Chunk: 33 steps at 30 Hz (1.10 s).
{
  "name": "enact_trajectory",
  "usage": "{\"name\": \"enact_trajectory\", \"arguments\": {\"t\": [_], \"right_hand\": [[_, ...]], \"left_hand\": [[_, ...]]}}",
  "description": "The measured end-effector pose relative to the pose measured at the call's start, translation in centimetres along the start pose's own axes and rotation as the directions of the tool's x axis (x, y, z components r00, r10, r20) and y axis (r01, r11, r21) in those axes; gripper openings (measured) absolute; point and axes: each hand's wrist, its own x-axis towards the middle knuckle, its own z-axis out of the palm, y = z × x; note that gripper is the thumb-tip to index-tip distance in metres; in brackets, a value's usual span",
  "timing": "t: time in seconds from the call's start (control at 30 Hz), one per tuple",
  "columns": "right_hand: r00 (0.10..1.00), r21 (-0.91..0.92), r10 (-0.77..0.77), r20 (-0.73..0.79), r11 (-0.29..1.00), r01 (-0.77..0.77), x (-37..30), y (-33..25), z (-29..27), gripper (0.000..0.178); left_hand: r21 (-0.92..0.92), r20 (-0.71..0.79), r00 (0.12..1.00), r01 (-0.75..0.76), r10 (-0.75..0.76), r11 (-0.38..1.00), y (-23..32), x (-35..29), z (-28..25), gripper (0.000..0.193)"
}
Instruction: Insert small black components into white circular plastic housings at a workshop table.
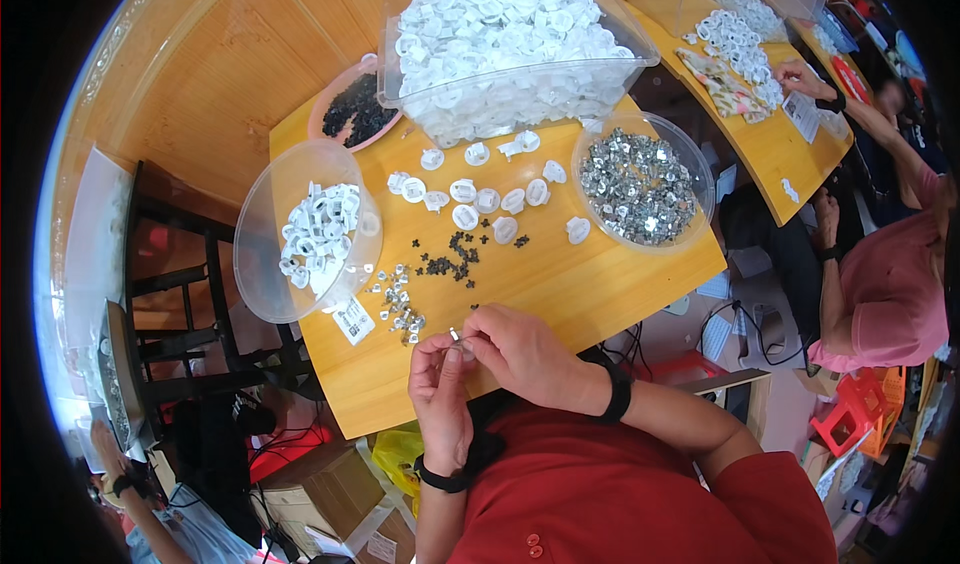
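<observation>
At the near edge of the wooden table, my left hand and my right hand meet fingertip to fingertip. Both pinch a small shiny metal piece; its exact shape is partly covered by fingers. Just beyond lie loose small metal pieces and a scatter of small black parts. Farther back, several white round plastic parts are spread over the tabletop. A clear round tub on the left contains white plastic parts. Another round tub on the right is filled with metal pieces.
A big clear bin heaped with white parts stands at the back, beside a pink basin of black parts. A printed card lies by the left tub. One person sits at another table; another person is lower left.
</observation>
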Motion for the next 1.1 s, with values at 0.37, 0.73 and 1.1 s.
{"name": "enact_trajectory", "arguments": {"t": [0.37, 0.73, 1.1], "right_hand": [[0.996, -0.107, -0.088, -0.032, 0.991, 0.084, -0.4, 0.2, -0.2, 0.009], [0.957, -0.373, -0.232, 0.176, 0.884, 0.283, 0.1, -0.7, -1.1, 0.012], [0.886, -0.451, -0.342, 0.312, 0.768, 0.455, 0.5, -0.7, -1.6, 0.010]], "left_hand": [[-0.211, 0.032, 0.997, 0.075, -0.070, 0.975, 0.6, 0.1, -0.4, 0.022], [-0.082, 0.027, 1.000, -0.010, 0.012, 0.997, 0.3, -0.2, -0.1, 0.024], [-0.052, 0.007, 1.000, 0.004, -0.003, 0.999, 0.0, -0.4, -0.4, 0.021]]}}
